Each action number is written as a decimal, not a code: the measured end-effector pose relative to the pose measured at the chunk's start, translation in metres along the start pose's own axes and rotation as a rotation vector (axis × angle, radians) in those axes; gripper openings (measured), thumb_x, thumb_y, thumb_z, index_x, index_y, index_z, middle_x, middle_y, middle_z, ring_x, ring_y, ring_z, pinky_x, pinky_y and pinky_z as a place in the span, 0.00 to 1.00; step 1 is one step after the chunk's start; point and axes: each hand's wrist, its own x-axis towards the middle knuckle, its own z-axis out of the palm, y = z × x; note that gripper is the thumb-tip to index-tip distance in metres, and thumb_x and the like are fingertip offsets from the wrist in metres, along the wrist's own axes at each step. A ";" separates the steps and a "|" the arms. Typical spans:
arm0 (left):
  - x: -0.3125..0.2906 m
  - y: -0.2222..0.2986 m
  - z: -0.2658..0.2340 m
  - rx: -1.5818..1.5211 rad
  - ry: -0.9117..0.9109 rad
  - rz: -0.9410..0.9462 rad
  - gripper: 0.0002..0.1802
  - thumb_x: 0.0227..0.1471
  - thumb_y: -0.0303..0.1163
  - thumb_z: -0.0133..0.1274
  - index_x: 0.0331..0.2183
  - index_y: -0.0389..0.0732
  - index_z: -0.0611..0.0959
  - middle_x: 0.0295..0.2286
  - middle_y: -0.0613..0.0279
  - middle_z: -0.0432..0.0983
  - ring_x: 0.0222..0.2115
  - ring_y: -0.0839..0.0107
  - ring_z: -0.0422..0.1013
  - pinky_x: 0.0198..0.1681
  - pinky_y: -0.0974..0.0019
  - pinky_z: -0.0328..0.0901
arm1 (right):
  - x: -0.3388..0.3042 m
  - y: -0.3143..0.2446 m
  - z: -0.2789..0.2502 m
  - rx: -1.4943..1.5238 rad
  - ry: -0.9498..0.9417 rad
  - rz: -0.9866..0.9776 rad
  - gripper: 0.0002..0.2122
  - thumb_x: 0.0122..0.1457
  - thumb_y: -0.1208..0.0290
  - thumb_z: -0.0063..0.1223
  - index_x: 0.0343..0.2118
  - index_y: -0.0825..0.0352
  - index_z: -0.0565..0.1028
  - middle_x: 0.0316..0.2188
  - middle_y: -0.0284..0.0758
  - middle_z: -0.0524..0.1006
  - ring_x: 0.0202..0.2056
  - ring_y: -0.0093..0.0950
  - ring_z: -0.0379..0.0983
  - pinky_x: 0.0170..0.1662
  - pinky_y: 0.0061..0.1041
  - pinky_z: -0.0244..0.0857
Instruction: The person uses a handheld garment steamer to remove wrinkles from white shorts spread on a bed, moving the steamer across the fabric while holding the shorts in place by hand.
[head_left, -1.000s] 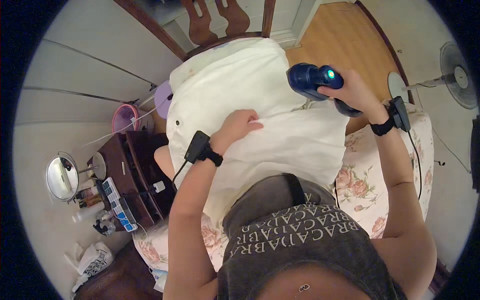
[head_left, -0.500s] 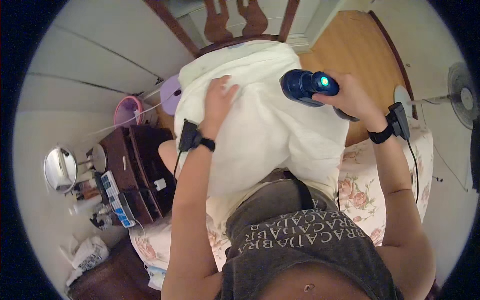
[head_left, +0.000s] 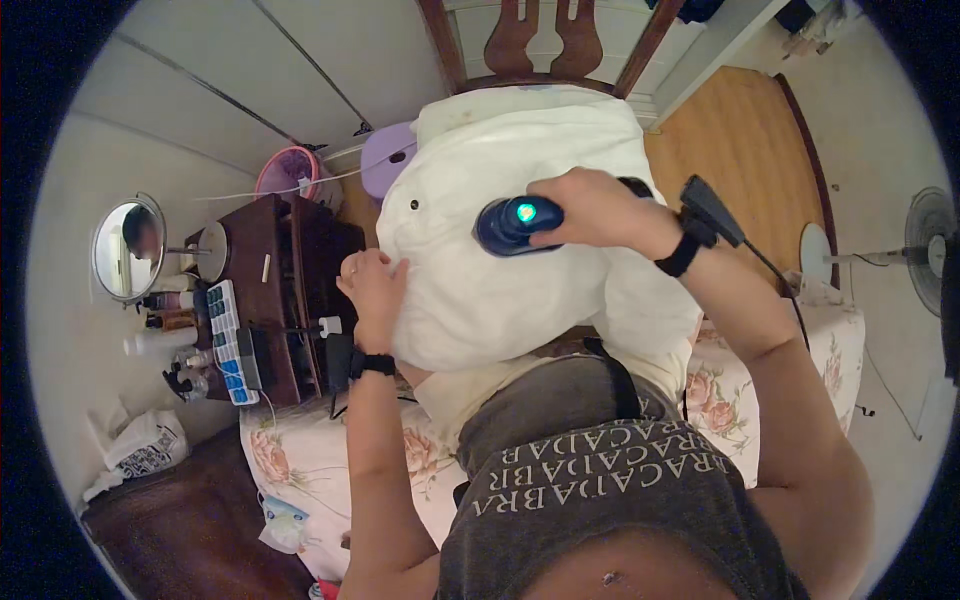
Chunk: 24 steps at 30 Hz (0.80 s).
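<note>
A thick white cloth (head_left: 525, 320) is spread over my lap and the chair ahead, mostly smooth, with folds at the right. My right hand (head_left: 598, 212) is closed round a dark blue hand-held appliance (head_left: 500, 230) with a glowing blue-green display. The appliance is over the middle of the cloth; its underside is hidden. My left hand (head_left: 372, 290) is at the cloth's left edge, its fingers bent over the edge and the thumb on top. A small dark round spot (head_left: 414, 204) shows on the cloth above that hand.
A wooden chair back (head_left: 545, 45) rises ahead. Left are a purple stool (head_left: 388, 160), a pink bin (head_left: 290, 172), a dark cabinet (head_left: 255, 235), a round mirror (head_left: 130, 247) and a power strip (head_left: 225, 340). A fan (head_left: 930, 250) stands right, past the floral bedding (head_left: 720, 385).
My right hand has carried the appliance left to the cloth's middle. My left hand has moved back to the cloth's left edge. The cloth looks smoother, and the view has shifted.
</note>
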 end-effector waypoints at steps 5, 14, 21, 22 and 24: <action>-0.022 -0.012 0.003 0.108 0.295 0.247 0.24 0.41 0.41 0.65 0.39 0.39 0.80 0.41 0.57 0.76 0.47 0.57 0.68 0.54 0.42 0.54 | 0.012 0.006 0.037 -0.111 -0.069 0.031 0.17 0.46 0.58 0.65 0.35 0.63 0.78 0.29 0.44 0.79 0.35 0.43 0.77 0.39 0.39 0.70; -0.012 -0.046 0.013 -0.464 0.256 0.064 0.16 0.42 0.27 0.62 0.36 0.36 0.78 0.35 0.53 0.76 0.39 0.55 0.71 0.47 0.56 0.62 | 0.009 0.023 0.044 -0.195 -0.078 0.118 0.17 0.45 0.59 0.65 0.37 0.60 0.78 0.32 0.41 0.80 0.37 0.41 0.77 0.41 0.38 0.71; -0.009 -0.050 -0.028 -1.456 -0.211 -0.380 0.17 0.49 0.26 0.60 0.42 0.32 0.77 0.39 0.54 0.76 0.37 0.64 0.74 0.41 0.65 0.69 | 0.022 0.018 0.062 -0.132 -0.044 0.069 0.17 0.45 0.59 0.65 0.37 0.61 0.78 0.30 0.41 0.80 0.35 0.42 0.77 0.40 0.39 0.70; -0.010 -0.048 -0.031 -1.568 -0.394 -0.517 0.20 0.50 0.28 0.60 0.44 0.30 0.76 0.41 0.52 0.76 0.40 0.62 0.74 0.44 0.63 0.70 | 0.022 0.018 0.061 -0.128 -0.042 0.087 0.17 0.45 0.59 0.65 0.37 0.61 0.78 0.29 0.41 0.80 0.35 0.42 0.77 0.40 0.39 0.70; -0.009 -0.061 -0.026 -1.799 -0.538 -0.577 0.21 0.54 0.30 0.58 0.46 0.27 0.75 0.43 0.51 0.76 0.45 0.61 0.73 0.47 0.62 0.69 | 0.016 0.023 0.054 -0.159 -0.058 0.107 0.16 0.45 0.59 0.65 0.36 0.61 0.78 0.29 0.42 0.80 0.35 0.42 0.77 0.40 0.39 0.70</action>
